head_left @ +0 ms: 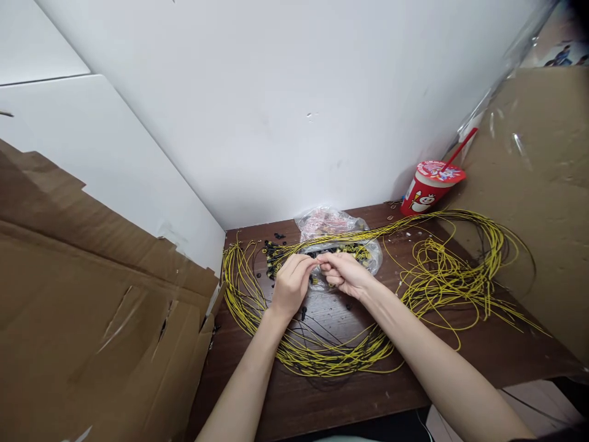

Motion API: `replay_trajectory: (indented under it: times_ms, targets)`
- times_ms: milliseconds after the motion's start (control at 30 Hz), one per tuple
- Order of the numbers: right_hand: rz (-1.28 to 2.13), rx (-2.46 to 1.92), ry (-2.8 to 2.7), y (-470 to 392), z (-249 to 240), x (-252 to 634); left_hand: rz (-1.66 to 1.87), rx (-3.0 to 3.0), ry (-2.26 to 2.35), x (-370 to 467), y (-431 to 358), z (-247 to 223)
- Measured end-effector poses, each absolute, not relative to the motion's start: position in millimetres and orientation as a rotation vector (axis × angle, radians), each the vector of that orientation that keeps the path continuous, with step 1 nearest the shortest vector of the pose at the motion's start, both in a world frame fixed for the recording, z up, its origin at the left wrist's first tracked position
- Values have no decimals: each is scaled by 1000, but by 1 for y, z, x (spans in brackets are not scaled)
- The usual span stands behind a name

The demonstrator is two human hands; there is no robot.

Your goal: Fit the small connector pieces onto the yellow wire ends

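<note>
My left hand (291,281) and my right hand (343,272) meet fingertip to fingertip above the middle of the table. Both are closed in a pinch, and whatever lies between the fingertips is too small to make out. Just behind them is a clear plastic bag (331,219) with small black and yellow parts (359,252) at its front. Yellow and black wires (322,362) curve in a wide loop around and below my hands. More black-tipped wire ends (271,253) lie left of the bag.
On the brown table (368,396), a tangled wire bundle (442,276) lies at the right. A red cup (427,190) with a straw stands at the back right. Cardboard rises at the left (92,319) and right (543,184), a white wall (276,110) behind.
</note>
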State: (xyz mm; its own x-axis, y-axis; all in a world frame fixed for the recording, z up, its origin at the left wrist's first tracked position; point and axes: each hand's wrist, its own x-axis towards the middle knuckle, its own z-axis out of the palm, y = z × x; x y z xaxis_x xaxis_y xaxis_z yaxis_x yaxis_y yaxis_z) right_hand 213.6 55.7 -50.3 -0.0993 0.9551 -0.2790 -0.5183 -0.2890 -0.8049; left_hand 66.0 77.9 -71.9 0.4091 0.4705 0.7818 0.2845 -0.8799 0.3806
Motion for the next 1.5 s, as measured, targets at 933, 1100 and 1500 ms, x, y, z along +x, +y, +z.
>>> replay_trajectory:
  times_ms: [933,1100,1500]
  targets:
    - [450,-1076,-1702,47,-46,221,1053,1116,756,71,69,-53]
    - [660,-1080,-1570,48,-51,218,1056,1090,713,67,69,-52]
    - [992,-1021,-1400,48,-48,216,1128,1191,687,65,70,-57]
